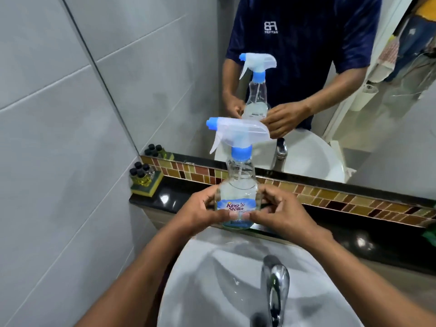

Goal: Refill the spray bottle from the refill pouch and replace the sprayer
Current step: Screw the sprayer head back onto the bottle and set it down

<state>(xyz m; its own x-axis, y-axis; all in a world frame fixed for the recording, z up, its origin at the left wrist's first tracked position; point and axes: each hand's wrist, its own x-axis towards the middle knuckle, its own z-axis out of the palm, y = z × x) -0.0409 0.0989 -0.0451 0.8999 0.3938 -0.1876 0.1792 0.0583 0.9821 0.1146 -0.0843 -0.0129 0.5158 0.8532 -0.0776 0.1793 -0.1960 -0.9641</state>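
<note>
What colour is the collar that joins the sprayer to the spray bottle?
The collar is blue, under the translucent white sprayer. The head view shows it best.

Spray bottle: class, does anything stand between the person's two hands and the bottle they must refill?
Nothing visible does. The left hand and right hand already grip the spray bottle from either side, upright above the sink. The sprayer is on its neck, and no refill pouch is in view.

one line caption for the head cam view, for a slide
Both hands, left and right, hold an upright spray bottle, sprayer on, above a white sink facing a mirror.
</note>
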